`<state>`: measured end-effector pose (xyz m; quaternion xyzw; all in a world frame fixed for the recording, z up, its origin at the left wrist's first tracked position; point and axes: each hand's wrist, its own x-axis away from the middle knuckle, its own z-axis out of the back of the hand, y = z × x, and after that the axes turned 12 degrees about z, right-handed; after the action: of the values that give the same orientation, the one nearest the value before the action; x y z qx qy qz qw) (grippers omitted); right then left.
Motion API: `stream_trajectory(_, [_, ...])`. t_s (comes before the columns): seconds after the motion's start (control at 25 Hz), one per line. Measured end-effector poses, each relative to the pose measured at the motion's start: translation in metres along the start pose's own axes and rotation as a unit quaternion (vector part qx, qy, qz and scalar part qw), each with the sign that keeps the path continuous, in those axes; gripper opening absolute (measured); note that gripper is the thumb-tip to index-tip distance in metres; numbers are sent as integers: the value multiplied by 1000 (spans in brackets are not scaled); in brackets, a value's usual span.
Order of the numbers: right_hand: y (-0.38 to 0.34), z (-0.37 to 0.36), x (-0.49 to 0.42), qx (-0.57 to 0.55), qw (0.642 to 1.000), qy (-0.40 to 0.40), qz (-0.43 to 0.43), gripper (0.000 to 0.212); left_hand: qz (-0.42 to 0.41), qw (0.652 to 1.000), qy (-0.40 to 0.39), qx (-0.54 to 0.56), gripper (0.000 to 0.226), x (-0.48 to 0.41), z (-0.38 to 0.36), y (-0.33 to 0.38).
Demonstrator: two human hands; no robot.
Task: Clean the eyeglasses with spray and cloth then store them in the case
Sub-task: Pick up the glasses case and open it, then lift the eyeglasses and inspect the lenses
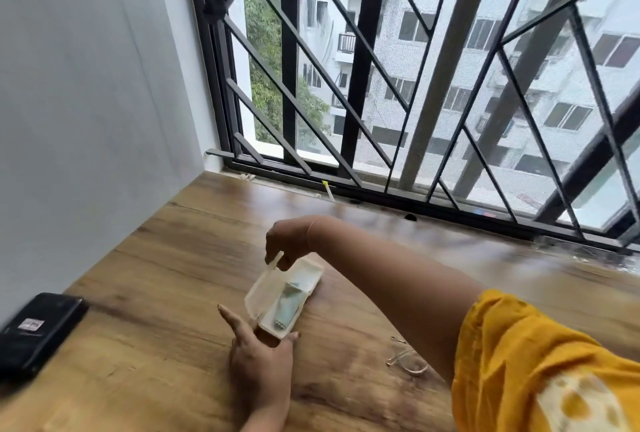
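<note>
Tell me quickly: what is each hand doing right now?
Left hand: holds the eyeglass case by its near end.
Right hand: pinches the far corner of its open lid.

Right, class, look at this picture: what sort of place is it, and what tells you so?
Probably a room in an upper-floor flat. A wooden table runs up to a dark metal window grille, and beyond it stand apartment blocks with balconies, seen from well above the ground.
</note>
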<state>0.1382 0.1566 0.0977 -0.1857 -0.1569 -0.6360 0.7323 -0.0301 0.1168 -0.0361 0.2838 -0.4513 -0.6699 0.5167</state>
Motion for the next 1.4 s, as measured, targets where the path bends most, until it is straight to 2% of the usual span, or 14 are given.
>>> stream_trajectory(0.12, [3, 2, -13, -33, 999, -13, -24, 38, -13, 1000, 6, -3, 132, 1, 0, 1])
stream_trajectory(0.28, [8, -8, -15, -56, 998, 22, -26, 38, -20, 1000, 8, 2, 130, 3, 0, 3])
stream_trajectory(0.4, [11, -24, -12, -52, 996, 65, -22, 39, -18, 1000, 5, -1, 129, 3, 0, 4])
stream_trajectory(0.52, [7, -44, -1, -28, 993, 115, -17, 52, -17, 1000, 0, -6, 127, 2, 0, 5])
stream_trajectory(0.64, [-4, -64, 23, -35, 976, 211, -30, 65, -31, 999, -7, -27, 122, 1, 1, 6])
stream_trajectory(0.8, [-32, -103, 76, -130, 927, 332, -113, 64, -54, 997, -12, -62, 101, -4, -2, -2])
stream_trajectory(0.96, [-76, -159, 140, -238, 835, 438, -232, 64, -61, 995, -8, -73, 92, -6, -5, -7])
stream_trajectory(1.08, [-110, -198, 184, -252, 761, 503, -323, 67, -74, 994, -5, -76, 90, -8, -4, -5])
stream_trajectory(1.2, [-134, -232, 213, -209, 722, 539, -380, 67, -78, 993, -8, -93, 80, -11, -3, -7])
stream_trajectory(1.24, [-139, -238, 218, -225, 709, 542, -391, 75, -79, 992, -7, -95, 76, -11, -3, -8])
stream_trajectory(1.32, [-146, -247, 224, -253, 708, 509, -419, 99, -83, 992, -3, -95, 69, -12, -4, -10])
stream_trajectory(1.36, [-148, -251, 225, -236, 710, 508, -427, 97, -86, 992, -1, -94, 65, -13, -5, -12])
stream_trajectory(1.4, [-149, -254, 224, -215, 712, 510, -432, 85, -87, 992, 1, -94, 63, -13, -6, -14])
